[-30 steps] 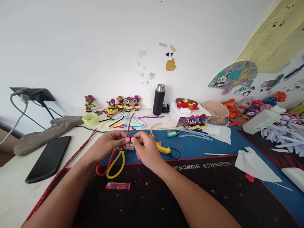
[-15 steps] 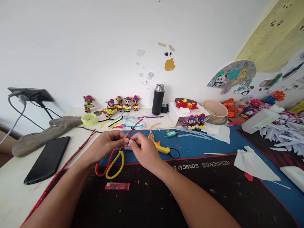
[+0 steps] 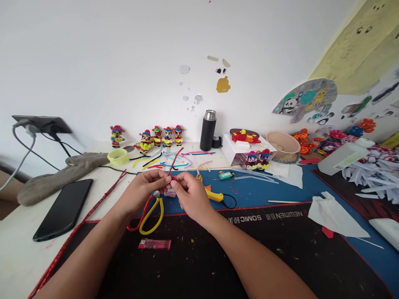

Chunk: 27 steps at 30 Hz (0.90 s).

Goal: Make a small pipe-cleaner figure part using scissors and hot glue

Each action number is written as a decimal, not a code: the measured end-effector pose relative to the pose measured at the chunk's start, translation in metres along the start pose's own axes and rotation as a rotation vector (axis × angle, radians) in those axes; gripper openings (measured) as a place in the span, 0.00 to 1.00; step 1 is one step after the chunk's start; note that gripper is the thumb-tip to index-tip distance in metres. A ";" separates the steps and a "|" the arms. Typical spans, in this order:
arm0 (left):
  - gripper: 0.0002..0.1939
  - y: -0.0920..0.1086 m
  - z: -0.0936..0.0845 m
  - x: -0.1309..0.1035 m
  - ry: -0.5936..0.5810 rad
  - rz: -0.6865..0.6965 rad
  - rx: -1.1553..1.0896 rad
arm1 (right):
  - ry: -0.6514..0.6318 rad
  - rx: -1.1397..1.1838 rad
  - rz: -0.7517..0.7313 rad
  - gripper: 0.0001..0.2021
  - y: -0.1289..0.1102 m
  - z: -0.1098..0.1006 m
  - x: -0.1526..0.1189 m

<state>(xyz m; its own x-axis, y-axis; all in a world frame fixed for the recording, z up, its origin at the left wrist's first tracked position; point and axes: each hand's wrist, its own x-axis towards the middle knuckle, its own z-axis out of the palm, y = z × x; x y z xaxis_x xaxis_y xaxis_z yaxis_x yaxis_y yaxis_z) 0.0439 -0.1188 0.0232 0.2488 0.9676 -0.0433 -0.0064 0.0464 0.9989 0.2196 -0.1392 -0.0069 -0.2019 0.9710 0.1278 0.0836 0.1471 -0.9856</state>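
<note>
A glittery red pipe cleaner (image 3: 176, 160) is pinched between the fingertips of both hands, its free end sticking up and slightly right. My left hand (image 3: 151, 185) grips it from the left with thumb and forefinger. From the other side, my right hand (image 3: 189, 195) pinches a bent red part of it close to the left fingertips; the exact bend is partly hidden by the fingers. Just below my hands lie scissors (image 3: 151, 214) with one red and one yellow handle. Nearer to me, a pink lighter (image 3: 155, 244) rests on the black mat (image 3: 193, 274).
More red pipe cleaners (image 3: 89, 216) lie along the left, beside a black phone (image 3: 62, 209). A yellow glue gun (image 3: 215, 196) sits right of my hands. Several small figures (image 3: 145, 141), a black flask (image 3: 208, 131) and a white box (image 3: 229, 148) stand along the wall.
The pipe cleaner's free end now points more upright and stands higher. My right fingers have shifted slightly, showing more of the red bent part.
</note>
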 end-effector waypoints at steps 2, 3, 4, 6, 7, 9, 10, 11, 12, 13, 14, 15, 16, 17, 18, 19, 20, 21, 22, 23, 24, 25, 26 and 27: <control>0.17 0.001 -0.002 -0.001 -0.016 -0.003 0.008 | 0.000 0.008 -0.003 0.09 -0.001 0.001 -0.001; 0.17 0.002 -0.003 -0.002 -0.029 -0.006 0.013 | -0.001 0.011 -0.006 0.09 -0.001 0.001 -0.001; 0.17 0.003 -0.004 -0.002 -0.042 -0.009 0.018 | -0.002 0.014 -0.007 0.09 -0.002 0.001 -0.001; 0.17 0.004 -0.005 -0.003 -0.059 -0.011 0.021 | -0.004 0.015 -0.003 0.08 -0.004 0.001 -0.002; 0.18 0.005 -0.006 -0.004 -0.064 -0.011 0.019 | -0.005 0.012 0.001 0.08 -0.005 0.001 -0.002; 0.18 0.005 -0.006 -0.004 -0.073 -0.010 0.012 | -0.010 0.003 0.010 0.08 -0.007 0.000 -0.002; 0.18 0.005 -0.006 -0.004 -0.079 -0.012 0.007 | -0.013 -0.001 0.013 0.08 -0.008 0.000 -0.002; 0.18 0.005 -0.006 -0.004 -0.087 -0.017 0.003 | -0.015 -0.003 0.017 0.08 -0.009 0.000 -0.003; 0.17 0.005 -0.006 -0.004 -0.094 -0.025 -0.002 | -0.016 -0.003 0.019 0.08 -0.009 0.000 -0.003; 0.17 0.004 -0.007 -0.003 -0.101 -0.034 -0.007 | -0.015 -0.002 0.021 0.08 -0.009 0.000 -0.003; 0.17 0.004 -0.007 -0.003 -0.109 -0.042 -0.012 | -0.014 -0.001 0.022 0.08 -0.009 -0.001 -0.003; 0.17 0.003 -0.008 -0.003 -0.117 -0.047 -0.017 | -0.014 -0.001 0.021 0.08 -0.009 -0.001 -0.003; 0.18 0.002 -0.008 -0.002 -0.124 -0.050 -0.021 | -0.016 0.000 0.019 0.08 -0.009 -0.001 -0.003; 0.18 0.002 -0.009 -0.002 -0.129 -0.052 -0.026 | -0.018 0.001 0.016 0.08 -0.008 -0.001 -0.002; 0.18 0.002 -0.009 -0.002 -0.133 -0.052 -0.030 | -0.020 0.003 0.011 0.08 -0.008 -0.001 -0.002; 0.18 0.002 -0.009 -0.002 -0.136 -0.053 -0.034 | -0.021 0.007 0.007 0.08 -0.007 -0.001 -0.002; 0.19 0.002 -0.009 -0.002 -0.137 -0.053 -0.038 | -0.021 0.012 0.003 0.08 -0.007 -0.001 -0.002; 0.19 0.002 -0.009 -0.002 -0.137 -0.054 -0.039 | -0.022 0.017 0.001 0.08 -0.007 -0.001 -0.002; 0.19 0.002 -0.009 -0.002 -0.138 -0.053 -0.039 | -0.022 0.021 -0.001 0.08 -0.006 -0.001 -0.002; 0.19 0.001 -0.009 -0.002 -0.137 -0.053 -0.038 | -0.023 0.024 -0.001 0.08 -0.006 -0.001 -0.001; 0.19 0.001 -0.009 -0.001 -0.137 -0.053 -0.037 | -0.025 0.026 -0.001 0.08 -0.007 -0.001 -0.001; 0.20 0.001 -0.009 -0.001 -0.136 -0.054 -0.038 | -0.025 0.028 -0.001 0.08 -0.007 -0.001 -0.001; 0.20 0.000 -0.009 -0.001 -0.136 -0.054 -0.040 | -0.025 0.031 0.001 0.08 -0.007 -0.001 -0.001; 0.20 0.000 -0.009 -0.001 -0.134 -0.055 -0.042 | -0.025 0.034 0.004 0.08 -0.007 -0.001 -0.001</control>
<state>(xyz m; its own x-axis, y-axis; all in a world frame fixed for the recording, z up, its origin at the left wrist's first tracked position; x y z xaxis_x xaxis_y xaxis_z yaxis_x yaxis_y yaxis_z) 0.0349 -0.1177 0.0232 0.3773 0.9215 -0.0919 -0.0290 0.1110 0.9934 0.2201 -0.1409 0.0000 -0.2263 0.9664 0.1218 0.0514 0.1368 -0.9893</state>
